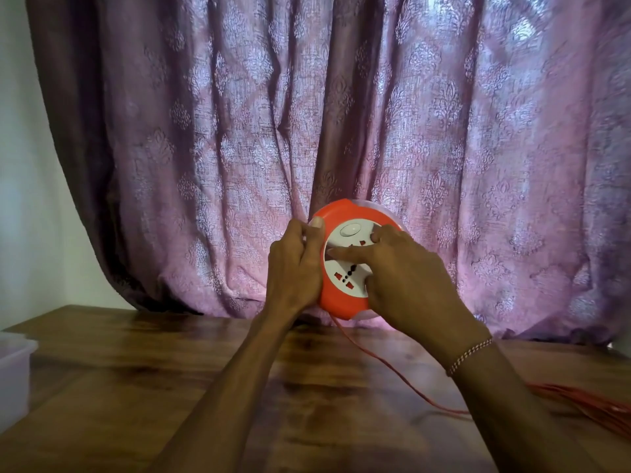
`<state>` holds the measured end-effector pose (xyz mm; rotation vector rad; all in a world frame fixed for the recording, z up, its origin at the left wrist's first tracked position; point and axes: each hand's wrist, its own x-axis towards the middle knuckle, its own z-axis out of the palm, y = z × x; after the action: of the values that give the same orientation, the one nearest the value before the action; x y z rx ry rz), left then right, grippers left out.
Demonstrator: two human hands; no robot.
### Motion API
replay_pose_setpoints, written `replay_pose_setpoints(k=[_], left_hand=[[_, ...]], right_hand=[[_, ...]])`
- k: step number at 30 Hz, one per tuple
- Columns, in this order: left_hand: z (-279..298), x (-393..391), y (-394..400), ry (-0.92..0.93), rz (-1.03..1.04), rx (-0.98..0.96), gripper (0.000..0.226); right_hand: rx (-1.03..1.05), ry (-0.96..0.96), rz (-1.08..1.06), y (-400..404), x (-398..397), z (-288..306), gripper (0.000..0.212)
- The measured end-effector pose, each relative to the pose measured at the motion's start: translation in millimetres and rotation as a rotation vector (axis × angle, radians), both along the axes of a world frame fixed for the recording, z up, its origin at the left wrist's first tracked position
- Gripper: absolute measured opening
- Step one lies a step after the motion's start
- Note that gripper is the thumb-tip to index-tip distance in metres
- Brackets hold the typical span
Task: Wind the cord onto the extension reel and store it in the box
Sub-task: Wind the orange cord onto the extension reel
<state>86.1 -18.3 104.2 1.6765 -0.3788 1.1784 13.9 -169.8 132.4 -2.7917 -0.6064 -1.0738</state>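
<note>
Head view: I hold the extension reel (345, 264) raised above the table (136, 370), left hand (293, 264) gripping its rim, right hand (403, 278) fingers pressed on the face. Best: steady the rim, turn evenly, keep the cord (386, 361) taut. One reel, one cord, one box (13, 367) at far left.
</note>
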Motion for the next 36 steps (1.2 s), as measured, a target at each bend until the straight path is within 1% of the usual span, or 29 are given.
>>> replay_pose_setpoints(k=[2,4,7,9,13,15,19,20,22,24,26,32,36], left_hand=[[1,-1,-2,-0.01,0.013,0.025,0.036],[2,-2,-2,-0.024,0.043,0.044,0.035],[4,-4,-1,-0.027,0.036,0.021,0.036],[6,-4,0,-0.022,0.0,-0.019,0.038],[9,-8,2,-0.024,0.055,0.024,0.039],[9,-10,2,-0.02,0.048,0.036,0.039],[8,-6,7,-0.024,0.04,0.006,0.038],[8,-5,8,-0.024,0.027,-0.005,0.038],[8,-3,8,-0.025,0.029,-0.004,0.039],[9,-4,7,-0.026,0.039,0.01,0.038],[8,-4,8,-0.025,0.036,0.003,0.038],[7,-2,11,-0.036,0.055,0.027,0.039],[7,-2,10,-0.035,0.049,0.045,0.037]], right_hand=[[0.029,-0.074,-0.032,-1,-1,-1,0.06],[0.099,-0.104,-0.066,0,0,-1,0.059],[0.287,-0.151,-0.062,0,7,-2,0.066],[0.353,-0.2,-0.061,2,11,-3,0.067],[0.274,-0.197,-0.074,4,9,-4,0.06],[0.257,-0.193,-0.072,-1,5,2,0.051],[0.219,-0.149,0.111,-10,-1,14,0.027],[0.168,-0.114,0.144,-11,-2,15,0.027],[0.075,-0.022,0.16,-10,-3,12,0.039],[0.052,0.032,0.147,-8,-2,8,0.051],[0.036,0.04,0.135,-5,0,6,0.058],[-0.012,-0.035,0.086,-4,0,6,0.057],[-0.029,-0.05,0.062,-5,-3,6,0.056]])
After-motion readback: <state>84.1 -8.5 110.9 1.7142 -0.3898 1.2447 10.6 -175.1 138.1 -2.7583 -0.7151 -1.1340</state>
